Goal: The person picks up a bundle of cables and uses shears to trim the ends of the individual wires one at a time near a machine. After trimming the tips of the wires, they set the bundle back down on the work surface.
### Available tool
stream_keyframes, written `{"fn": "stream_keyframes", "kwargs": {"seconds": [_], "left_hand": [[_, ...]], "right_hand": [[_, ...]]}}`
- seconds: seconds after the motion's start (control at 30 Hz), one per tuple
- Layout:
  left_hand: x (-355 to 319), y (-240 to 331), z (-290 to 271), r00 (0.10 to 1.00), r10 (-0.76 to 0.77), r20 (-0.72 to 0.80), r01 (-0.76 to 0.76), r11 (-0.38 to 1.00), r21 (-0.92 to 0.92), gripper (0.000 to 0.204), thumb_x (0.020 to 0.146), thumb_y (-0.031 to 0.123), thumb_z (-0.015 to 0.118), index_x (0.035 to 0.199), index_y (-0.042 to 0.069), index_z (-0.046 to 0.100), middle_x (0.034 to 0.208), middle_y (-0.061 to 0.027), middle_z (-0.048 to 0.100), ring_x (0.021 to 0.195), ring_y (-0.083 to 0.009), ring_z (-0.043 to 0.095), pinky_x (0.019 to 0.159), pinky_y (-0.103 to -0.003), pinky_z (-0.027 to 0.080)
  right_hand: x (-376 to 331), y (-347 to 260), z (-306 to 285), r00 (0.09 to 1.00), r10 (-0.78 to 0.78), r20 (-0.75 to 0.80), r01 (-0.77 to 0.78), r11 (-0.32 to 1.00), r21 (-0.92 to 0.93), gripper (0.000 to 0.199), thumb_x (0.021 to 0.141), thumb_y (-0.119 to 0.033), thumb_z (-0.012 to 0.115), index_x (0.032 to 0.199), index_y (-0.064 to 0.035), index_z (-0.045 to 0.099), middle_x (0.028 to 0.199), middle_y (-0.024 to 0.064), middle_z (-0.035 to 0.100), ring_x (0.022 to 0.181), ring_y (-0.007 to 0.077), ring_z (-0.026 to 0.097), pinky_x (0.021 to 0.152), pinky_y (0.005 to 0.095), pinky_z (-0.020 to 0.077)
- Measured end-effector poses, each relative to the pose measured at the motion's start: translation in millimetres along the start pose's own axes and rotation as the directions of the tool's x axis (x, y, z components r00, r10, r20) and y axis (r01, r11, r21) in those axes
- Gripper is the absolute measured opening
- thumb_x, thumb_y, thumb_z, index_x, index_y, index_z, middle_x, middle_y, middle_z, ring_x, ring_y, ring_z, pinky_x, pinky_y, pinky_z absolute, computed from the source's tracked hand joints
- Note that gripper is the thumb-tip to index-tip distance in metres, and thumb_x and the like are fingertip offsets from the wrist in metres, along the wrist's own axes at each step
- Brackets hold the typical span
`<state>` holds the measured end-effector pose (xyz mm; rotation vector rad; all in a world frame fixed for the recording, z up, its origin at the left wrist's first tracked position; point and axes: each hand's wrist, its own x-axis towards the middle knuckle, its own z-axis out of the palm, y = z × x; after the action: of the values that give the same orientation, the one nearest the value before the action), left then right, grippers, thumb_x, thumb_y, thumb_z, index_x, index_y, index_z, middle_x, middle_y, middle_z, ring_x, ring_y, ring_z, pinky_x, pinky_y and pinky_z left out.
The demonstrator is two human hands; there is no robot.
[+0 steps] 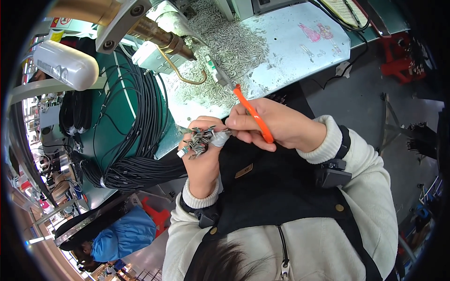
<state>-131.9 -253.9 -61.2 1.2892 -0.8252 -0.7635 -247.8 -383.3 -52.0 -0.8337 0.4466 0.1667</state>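
Observation:
My left hand (204,171) is closed around a bunch of small metal-ended connectors (199,140), their ends sticking out above the fist. Something whitish, like tape, wraps one of its fingers. Close against it, my right hand (281,122) holds a hand tool with orange grips (253,112), which looks like pliers; its grey metal end points away over the bench. The right thumb and fingertips meet at the edge of the bunch, and what they pinch there is too small to make out. A green and white piece (210,64) lies by the tool's metal end.
Countless small silvery pieces (243,44) are strewn over the pale worktop (300,61). A machine head with a brass-coloured nozzle (173,44) overhangs it at upper left. Coiled black cables (136,140) lie on the green mat at left. A person in blue (124,234) sits at lower left.

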Motion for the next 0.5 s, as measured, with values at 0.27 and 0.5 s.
{"fn": "stream_keyframes", "kwargs": {"seconds": [0.27,0.5], "left_hand": [[1,13,-8,0.902,-0.433,-0.002,0.412,0.861,-0.297,0.022,0.073,-0.005,0.062,0.092,0.002,0.051,0.081,-0.0045,0.055,0.067,-0.0116,0.051,0.056,-0.023,0.040],[3,16,-9,0.880,-0.470,-0.065,0.450,0.871,-0.197,0.024,0.073,-0.003,0.062,0.094,0.004,0.051,0.083,-0.0040,0.056,0.067,-0.0106,0.051,0.056,-0.022,0.040]], "right_hand": [[-3,8,-7,0.376,-0.774,0.510,0.191,-0.474,-0.860,0.013,0.075,-0.019,0.059,0.084,-0.0096,0.060,0.066,-0.0034,0.052,0.043,0.0056,0.044,0.041,0.0205,0.0333],[-6,3,-3,0.332,-0.766,0.551,0.125,-0.543,-0.830,0.012,0.072,-0.015,0.059,0.084,-0.0116,0.059,0.064,-0.0045,0.051,0.043,0.0077,0.045,0.040,0.0199,0.0302]]}}
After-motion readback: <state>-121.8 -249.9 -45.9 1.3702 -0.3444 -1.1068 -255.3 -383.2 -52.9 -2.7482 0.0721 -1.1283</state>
